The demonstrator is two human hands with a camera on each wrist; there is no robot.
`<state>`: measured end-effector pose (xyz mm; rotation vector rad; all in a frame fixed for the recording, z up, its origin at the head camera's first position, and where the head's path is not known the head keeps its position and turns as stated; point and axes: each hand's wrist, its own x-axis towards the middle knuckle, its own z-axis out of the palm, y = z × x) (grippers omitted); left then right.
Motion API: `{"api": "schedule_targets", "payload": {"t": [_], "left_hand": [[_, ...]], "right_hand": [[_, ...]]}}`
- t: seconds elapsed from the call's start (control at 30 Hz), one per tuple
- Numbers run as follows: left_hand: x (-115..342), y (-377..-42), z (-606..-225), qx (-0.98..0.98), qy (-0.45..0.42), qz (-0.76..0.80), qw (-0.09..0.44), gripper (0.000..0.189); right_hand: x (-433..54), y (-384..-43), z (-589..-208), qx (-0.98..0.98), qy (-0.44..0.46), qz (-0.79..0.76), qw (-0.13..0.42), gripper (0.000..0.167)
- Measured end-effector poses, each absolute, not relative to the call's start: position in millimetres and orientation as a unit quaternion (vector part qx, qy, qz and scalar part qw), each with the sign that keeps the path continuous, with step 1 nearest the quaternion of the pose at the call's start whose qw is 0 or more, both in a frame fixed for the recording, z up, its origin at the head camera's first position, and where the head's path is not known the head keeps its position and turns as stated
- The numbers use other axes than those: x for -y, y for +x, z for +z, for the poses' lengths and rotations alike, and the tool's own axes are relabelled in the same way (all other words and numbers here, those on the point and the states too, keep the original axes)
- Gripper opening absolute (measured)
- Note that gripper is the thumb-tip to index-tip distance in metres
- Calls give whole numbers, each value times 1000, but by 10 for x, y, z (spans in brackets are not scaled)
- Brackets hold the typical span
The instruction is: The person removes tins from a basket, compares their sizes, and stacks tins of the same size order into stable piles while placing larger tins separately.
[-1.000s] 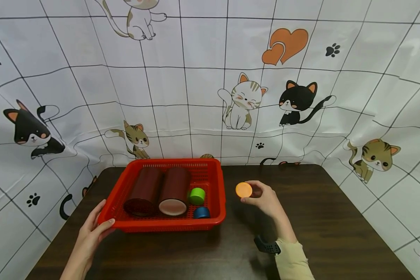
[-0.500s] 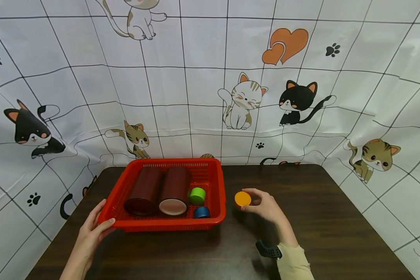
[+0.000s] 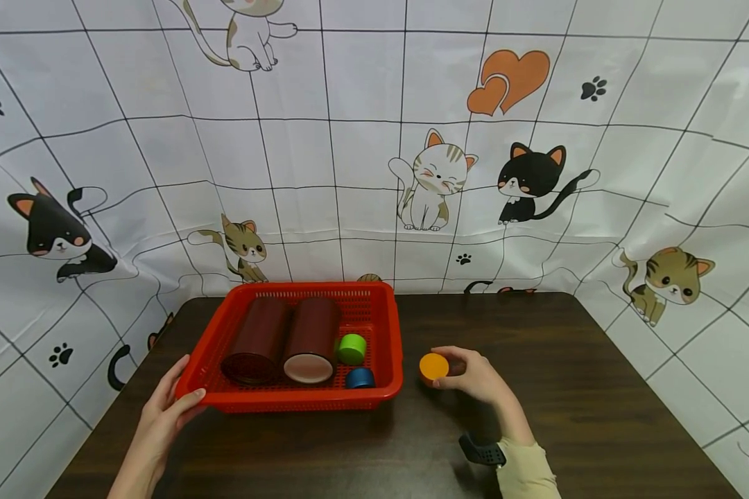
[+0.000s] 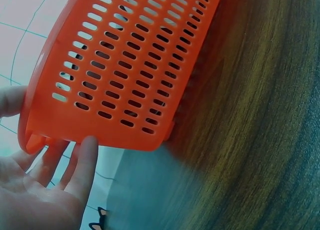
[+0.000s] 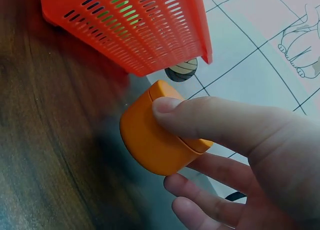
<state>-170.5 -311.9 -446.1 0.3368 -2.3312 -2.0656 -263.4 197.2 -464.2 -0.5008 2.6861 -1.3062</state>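
My right hand pinches a small orange round container between thumb and fingers, to the right of the red basket. In the right wrist view a seam runs round the container near its top. It is low over the dark table; whether it touches the wood I cannot tell. My left hand grips the rim of the red plastic basket at its front left corner, thumb on top and fingers below. Inside lie two dark brown cylinders, one with a pale end, a green round container and a blue one.
The dark wooden table extends right of the basket and in front of it. Behind and at both sides hangs a white sheet with cat prints and grid lines. A black band is on the right wrist.
My right hand has moved down and slightly toward me with the orange container. The left hand and the basket stay where they were.
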Motion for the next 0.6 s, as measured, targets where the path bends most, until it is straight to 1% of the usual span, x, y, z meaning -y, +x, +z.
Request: {"api": "schedule_targets", "payload": {"t": [0.3, 0.6], "left_hand": [[3115, -1716, -4467, 741, 108, -662, 6, 79], [3103, -1712, -4446, 736, 128, -664, -6, 79]], "right_hand": [[-2006, -2616, -4683, -881, -165, -437, 76, 60], [-2018, -2591, -4684, -879, -162, -441, 84, 60]]}}
